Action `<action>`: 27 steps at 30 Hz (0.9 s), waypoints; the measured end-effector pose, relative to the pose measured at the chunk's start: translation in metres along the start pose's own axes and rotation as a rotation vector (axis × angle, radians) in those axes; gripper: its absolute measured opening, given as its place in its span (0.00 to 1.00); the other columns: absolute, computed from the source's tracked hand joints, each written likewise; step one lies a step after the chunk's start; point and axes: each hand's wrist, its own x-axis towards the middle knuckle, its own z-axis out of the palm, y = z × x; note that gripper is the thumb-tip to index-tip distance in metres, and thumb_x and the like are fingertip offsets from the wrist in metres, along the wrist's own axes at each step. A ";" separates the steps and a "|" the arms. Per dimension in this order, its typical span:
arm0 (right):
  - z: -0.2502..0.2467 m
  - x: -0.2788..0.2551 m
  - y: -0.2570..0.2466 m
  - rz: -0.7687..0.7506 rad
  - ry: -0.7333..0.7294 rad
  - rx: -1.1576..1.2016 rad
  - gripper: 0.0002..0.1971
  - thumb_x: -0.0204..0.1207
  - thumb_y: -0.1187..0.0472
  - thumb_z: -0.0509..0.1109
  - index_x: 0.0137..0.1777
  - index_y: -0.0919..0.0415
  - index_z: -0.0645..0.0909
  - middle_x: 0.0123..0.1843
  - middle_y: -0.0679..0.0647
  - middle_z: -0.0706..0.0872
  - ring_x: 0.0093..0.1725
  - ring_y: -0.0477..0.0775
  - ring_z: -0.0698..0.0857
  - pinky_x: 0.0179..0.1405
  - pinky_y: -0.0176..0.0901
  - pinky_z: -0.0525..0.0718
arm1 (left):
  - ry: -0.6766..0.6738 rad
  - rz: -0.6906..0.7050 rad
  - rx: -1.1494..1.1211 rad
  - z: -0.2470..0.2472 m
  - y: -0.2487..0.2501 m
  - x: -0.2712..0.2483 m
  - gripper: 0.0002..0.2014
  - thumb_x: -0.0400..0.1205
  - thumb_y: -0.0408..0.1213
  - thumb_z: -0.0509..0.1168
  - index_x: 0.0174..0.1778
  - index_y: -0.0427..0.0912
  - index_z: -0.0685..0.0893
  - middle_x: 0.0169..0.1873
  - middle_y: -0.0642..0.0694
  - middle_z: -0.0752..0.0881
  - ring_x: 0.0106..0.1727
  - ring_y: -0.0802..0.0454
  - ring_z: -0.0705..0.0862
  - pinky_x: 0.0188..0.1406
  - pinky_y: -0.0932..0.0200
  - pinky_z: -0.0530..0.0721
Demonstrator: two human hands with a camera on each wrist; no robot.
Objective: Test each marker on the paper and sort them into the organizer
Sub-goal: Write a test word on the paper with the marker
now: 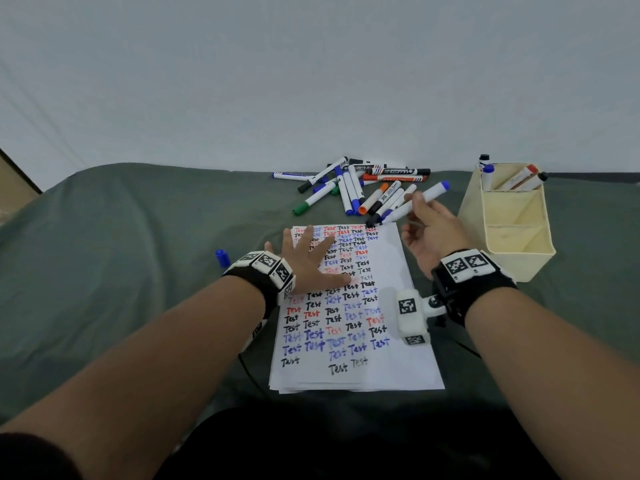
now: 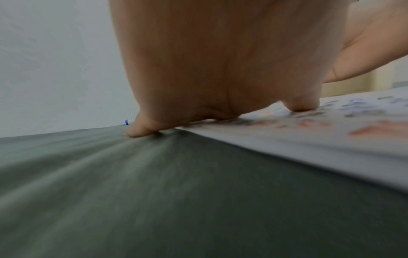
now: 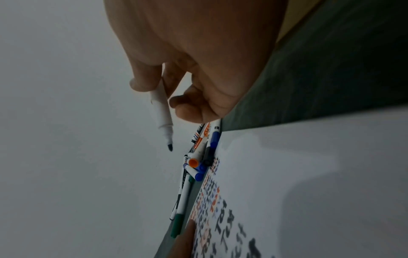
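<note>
The right hand (image 1: 433, 230) grips a white marker (image 1: 420, 200) between thumb and fingers, held above the far right corner of the paper (image 1: 398, 258); its blue end (image 1: 445, 184) points far and right, and the right wrist view shows its uncapped dark tip (image 3: 170, 147) clear of the sheet. The left hand (image 1: 308, 258) lies flat with fingers spread, pressing the far left part of the paper. The sheet carries rows of the word "Test" in black, blue and red. A loose blue cap (image 1: 222, 258) lies on the green cloth (image 1: 121, 254), left of the left wrist. A pile of markers (image 1: 360, 188) lies just beyond the paper's far edge; their barrel labels are too small to read. The cream organizer (image 1: 512, 237) stands right of the paper, with several markers upright or leaning in its far compartments.
</note>
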 end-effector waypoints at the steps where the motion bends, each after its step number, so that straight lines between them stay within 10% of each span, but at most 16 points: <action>1: 0.003 0.003 0.003 0.010 0.007 0.037 0.11 0.81 0.57 0.75 0.59 0.62 0.88 0.42 0.55 0.90 0.34 0.48 0.83 0.38 0.38 0.87 | -0.003 -0.002 -0.005 0.000 0.000 0.000 0.59 0.51 0.94 0.38 0.79 0.77 0.31 0.86 0.58 0.29 0.86 0.37 0.29 0.76 0.17 0.37; 9: 0.009 0.023 0.026 -0.024 0.046 -0.111 0.05 0.75 0.74 0.78 0.45 0.65 0.87 0.44 0.62 0.91 0.46 0.57 0.92 0.49 0.45 0.91 | -0.018 -0.007 -0.017 -0.003 0.004 -0.007 0.60 0.52 0.94 0.38 0.80 0.76 0.31 0.85 0.57 0.27 0.86 0.36 0.28 0.77 0.18 0.35; 27: -0.008 0.038 0.040 -0.215 -0.002 -0.615 0.04 0.72 0.62 0.80 0.42 0.57 0.88 0.34 0.54 0.91 0.33 0.48 0.87 0.43 0.46 0.89 | -0.072 -0.011 -0.025 -0.012 0.010 -0.018 0.55 0.63 0.89 0.44 0.83 0.72 0.31 0.85 0.55 0.26 0.85 0.36 0.26 0.78 0.18 0.37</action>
